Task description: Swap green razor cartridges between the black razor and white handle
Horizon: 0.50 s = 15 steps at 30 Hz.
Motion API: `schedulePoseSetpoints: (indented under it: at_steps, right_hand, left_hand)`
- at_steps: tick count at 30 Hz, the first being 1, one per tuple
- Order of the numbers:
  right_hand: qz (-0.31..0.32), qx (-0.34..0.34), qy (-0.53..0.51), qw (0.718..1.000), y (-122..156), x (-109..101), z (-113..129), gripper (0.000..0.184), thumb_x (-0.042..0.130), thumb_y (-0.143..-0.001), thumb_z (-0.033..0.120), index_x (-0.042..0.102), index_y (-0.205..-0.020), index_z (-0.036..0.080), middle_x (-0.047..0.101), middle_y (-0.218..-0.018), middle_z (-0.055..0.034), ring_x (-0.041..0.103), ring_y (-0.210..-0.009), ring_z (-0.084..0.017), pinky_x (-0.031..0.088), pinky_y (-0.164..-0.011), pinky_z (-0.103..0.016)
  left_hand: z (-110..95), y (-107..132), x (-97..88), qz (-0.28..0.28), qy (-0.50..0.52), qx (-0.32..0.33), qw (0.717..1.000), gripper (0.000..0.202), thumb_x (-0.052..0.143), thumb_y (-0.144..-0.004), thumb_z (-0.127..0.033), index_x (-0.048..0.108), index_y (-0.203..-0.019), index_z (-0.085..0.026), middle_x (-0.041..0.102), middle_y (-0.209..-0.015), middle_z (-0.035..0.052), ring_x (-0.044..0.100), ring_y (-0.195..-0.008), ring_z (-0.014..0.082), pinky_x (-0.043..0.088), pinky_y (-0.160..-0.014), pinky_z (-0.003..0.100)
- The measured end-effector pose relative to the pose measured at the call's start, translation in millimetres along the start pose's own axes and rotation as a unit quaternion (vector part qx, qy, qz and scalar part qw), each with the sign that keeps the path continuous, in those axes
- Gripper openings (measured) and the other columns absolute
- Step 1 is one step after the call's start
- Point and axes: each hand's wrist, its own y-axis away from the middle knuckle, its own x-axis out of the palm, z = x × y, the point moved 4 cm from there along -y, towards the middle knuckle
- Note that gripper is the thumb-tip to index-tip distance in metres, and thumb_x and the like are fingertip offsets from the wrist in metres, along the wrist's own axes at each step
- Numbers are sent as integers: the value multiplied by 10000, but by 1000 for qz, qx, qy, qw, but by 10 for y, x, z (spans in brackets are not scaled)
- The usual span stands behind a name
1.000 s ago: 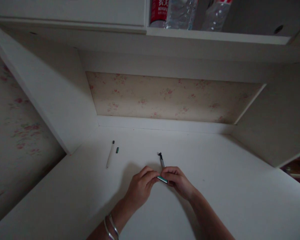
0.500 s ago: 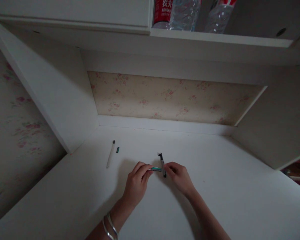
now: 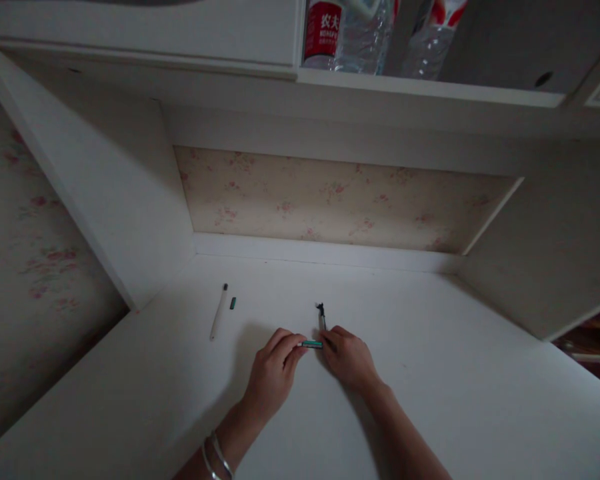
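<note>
Between the fingertips of my left hand (image 3: 274,370) is a small flat razor blade cartridge (image 3: 312,345), dark with a green strip, pointing right. My right hand (image 3: 349,357) is closed over the grey lower part of a razor handle (image 3: 323,319). The handle's black, headless end points away from me, and its near end is hidden under my fingers. The cartridge's right end is close beside my right fingertips; whether they touch I cannot tell. Left of my hands lies a second green and dark cartridge (image 3: 233,303), alongside a white toothbrush (image 3: 219,312) with a dark head.
Everything lies on a white desk (image 3: 280,280) backed by a low ledge and floral wallpaper (image 3: 300,200). White side panels (image 3: 95,173) stand left and right. Overhead, a shelf (image 3: 430,90) holds clear plastic bottles (image 3: 365,40) with red labels.
My right hand has lowered and closed over the razor handle, covering its lower end. My left hand keeps the cartridge in nearly the same place. The whole view has shifted slightly.
</note>
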Motion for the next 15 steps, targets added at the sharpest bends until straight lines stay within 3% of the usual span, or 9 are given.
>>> schedulePoseSetpoints:
  at_steps: [10,15]
  right_hand:
    - [-70,22,-37,997,8,-5,0,272,398,-971,322,654,-1036,256,646,-871,-22,628,-694,-157,350,-577,-237]
    - [-41,-19,-95,994,-52,55,368,224,441,-921,197,664,-944,203,664,-871,-51,623,-744,-167,371,-619,-224]
  left_hand:
    - [-19,-13,-68,-23,1,13,1000,147,499,-927,-226,617,-1013,-206,588,-914,39,591,-796,125,492,-714,225]
    - [-56,-26,-158,-54,-8,27,998,156,507,-918,-215,628,-1016,-204,587,-922,46,600,-807,135,513,-728,234]
